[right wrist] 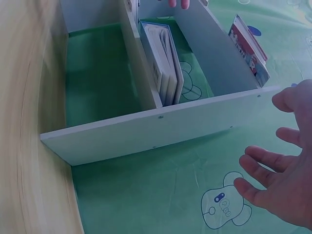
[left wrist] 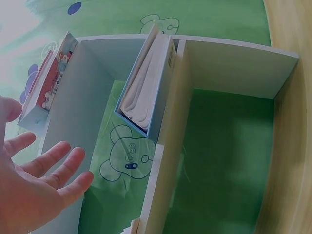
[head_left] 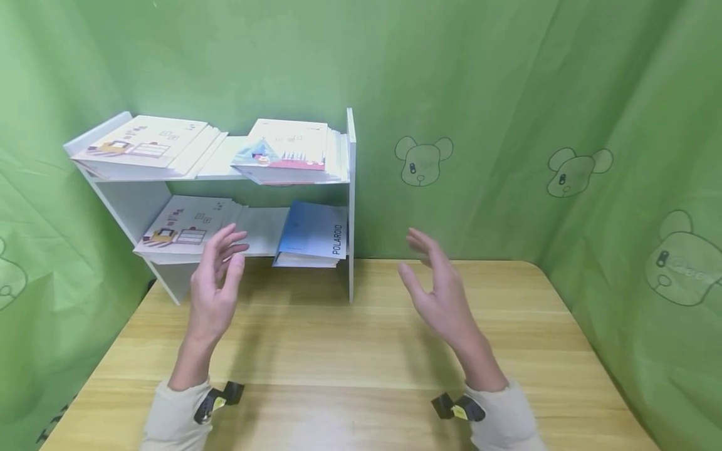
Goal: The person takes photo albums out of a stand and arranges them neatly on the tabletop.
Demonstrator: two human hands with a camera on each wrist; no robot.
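Observation:
My left hand [head_left: 214,294] hovers before the lower tier of a white two-tier shelf [head_left: 352,207], fingers loosely bent and nothing in them. On the other side, my right hand [head_left: 445,297] is raised over the table, right of the shelf, also holding nothing. Nearest the left hand in the head view are flat-lying books [head_left: 188,219] with a drawn cover. A blue and white album [head_left: 313,232] marked POLAROID lies at the lower tier's right end; its page edges [left wrist: 146,87] face the left wrist camera. Both wrist views show spread fingers apart from the shelf.
On the top tier sit a left stack of picture books [head_left: 146,144] and a right stack [head_left: 293,141] with a tent on its cover. The shelf stands at the back left of the wooden table [head_left: 366,351]. Green curtain [head_left: 479,81] with bear drawings surrounds it.

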